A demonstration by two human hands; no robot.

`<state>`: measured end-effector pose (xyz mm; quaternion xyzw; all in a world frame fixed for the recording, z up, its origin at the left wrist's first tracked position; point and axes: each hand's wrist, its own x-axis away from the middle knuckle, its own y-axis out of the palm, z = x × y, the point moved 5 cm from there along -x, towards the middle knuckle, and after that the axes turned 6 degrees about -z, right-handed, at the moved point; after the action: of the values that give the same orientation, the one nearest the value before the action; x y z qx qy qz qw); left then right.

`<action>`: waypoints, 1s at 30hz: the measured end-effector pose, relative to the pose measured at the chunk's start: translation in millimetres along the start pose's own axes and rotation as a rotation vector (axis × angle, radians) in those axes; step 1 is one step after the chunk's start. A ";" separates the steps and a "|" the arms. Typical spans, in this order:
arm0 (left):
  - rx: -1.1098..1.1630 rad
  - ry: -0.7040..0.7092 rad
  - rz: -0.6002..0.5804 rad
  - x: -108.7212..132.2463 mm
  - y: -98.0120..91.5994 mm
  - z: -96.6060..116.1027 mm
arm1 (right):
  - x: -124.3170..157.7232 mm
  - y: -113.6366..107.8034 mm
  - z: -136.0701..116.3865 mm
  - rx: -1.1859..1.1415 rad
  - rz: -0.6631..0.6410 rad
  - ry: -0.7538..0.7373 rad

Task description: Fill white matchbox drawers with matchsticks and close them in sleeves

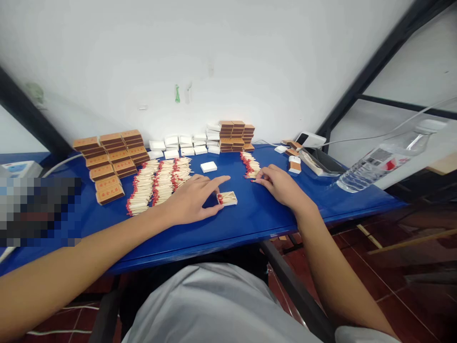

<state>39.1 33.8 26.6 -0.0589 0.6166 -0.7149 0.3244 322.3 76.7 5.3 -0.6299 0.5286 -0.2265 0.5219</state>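
Observation:
A small white matchbox tray with some red-tipped matches inside lies on the blue table. My left hand holds the tray's left end between the thumb and a bent finger, while the index finger stretches out above it. To the right, a small row of loose matches lies with red heads toward the left. My right hand is at the near end of that row, its thumb and fingertips pinched on a match whose red head shows. Between the hands and the wall lies another white tray, bottom up.
Larger match rows lie left of centre. Stacked brown matchboxes stand at left, white trays and more matchboxes along the wall. At right are a loose matchbox, a black open case and a tilted-looking water bottle.

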 end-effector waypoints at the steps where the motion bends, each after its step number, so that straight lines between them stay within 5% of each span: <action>1: 0.000 -0.001 0.000 0.0 0.2 0.0 | 0.2 -0.4 -1.2 -0.005 -0.004 0.002; 4: -0.007 -0.005 0.000 -0.2 1.2 -1.0 | 3.8 -4.8 -16.6 -0.047 0.007 -0.022; 8: -0.012 0.011 0.003 -0.4 2.4 -1.7 | 14.6 -10.0 -66.9 -0.111 -0.020 -0.136; 14: -0.034 0.030 0.021 0.3 1.7 -0.3 | 24.2 9.4 -127.1 0.072 -0.103 -0.230; 30: -0.024 0.026 0.016 -0.2 3.2 -1.6 | 19.4 7.2 -106.1 -0.026 -0.080 -0.198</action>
<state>39.7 35.2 23.4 -0.0486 0.6297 -0.7057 0.3211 236.9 15.5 31.1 -0.6763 0.4520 -0.1771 0.5540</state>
